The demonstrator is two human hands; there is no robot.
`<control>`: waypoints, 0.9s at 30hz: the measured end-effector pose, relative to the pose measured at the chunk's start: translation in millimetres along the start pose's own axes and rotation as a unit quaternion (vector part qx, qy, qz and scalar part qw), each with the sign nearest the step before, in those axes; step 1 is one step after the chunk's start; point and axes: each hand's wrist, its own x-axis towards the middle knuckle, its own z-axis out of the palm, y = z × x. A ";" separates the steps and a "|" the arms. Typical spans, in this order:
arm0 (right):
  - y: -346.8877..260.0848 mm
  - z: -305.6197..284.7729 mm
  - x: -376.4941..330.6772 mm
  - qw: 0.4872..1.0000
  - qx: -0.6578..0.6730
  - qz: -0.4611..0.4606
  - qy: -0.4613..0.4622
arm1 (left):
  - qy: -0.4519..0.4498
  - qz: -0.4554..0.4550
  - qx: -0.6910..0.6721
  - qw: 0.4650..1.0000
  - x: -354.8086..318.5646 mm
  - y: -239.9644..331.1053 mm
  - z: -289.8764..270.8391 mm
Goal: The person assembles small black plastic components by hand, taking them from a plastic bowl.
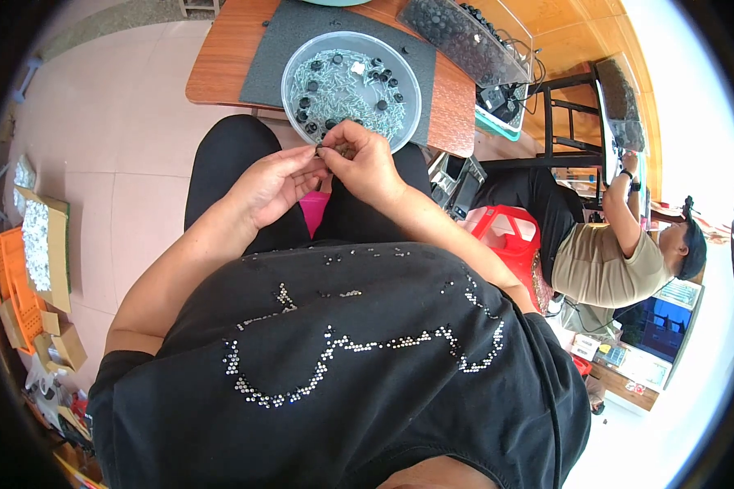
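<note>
My left hand and my right hand meet above my lap, just below the near rim of a round clear bowl. Both pinch a small dark part between their fingertips. The bowl holds several small silver metal pieces and several black round caps. It stands on a dark grey mat on a wooden table. My fingers hide most of the small part.
A clear box of black parts sits at the table's far right. A red plastic basket is by my right knee. Another person sits to my right, reaching up to a tray. Cardboard boxes and an orange crate lie on the floor left.
</note>
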 end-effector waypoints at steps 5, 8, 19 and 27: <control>-11.0 4.6 -2.4 0.996 -0.059 -0.065 -0.004 | -0.032 0.022 -0.018 0.999 2.1 0.1 -7.0; -13.9 4.9 -2.0 0.991 -0.080 -0.105 -0.007 | -0.014 0.037 -0.009 0.999 1.8 1.8 -11.7; -19.8 -3.6 -6.7 0.990 -0.087 -0.108 -0.013 | 0.014 0.032 -0.018 0.999 -3.9 5.6 3.0; -20.1 1.6 -7.3 0.934 -0.223 -0.280 0.002 | -0.012 0.021 -0.035 0.999 -3.8 -2.3 0.3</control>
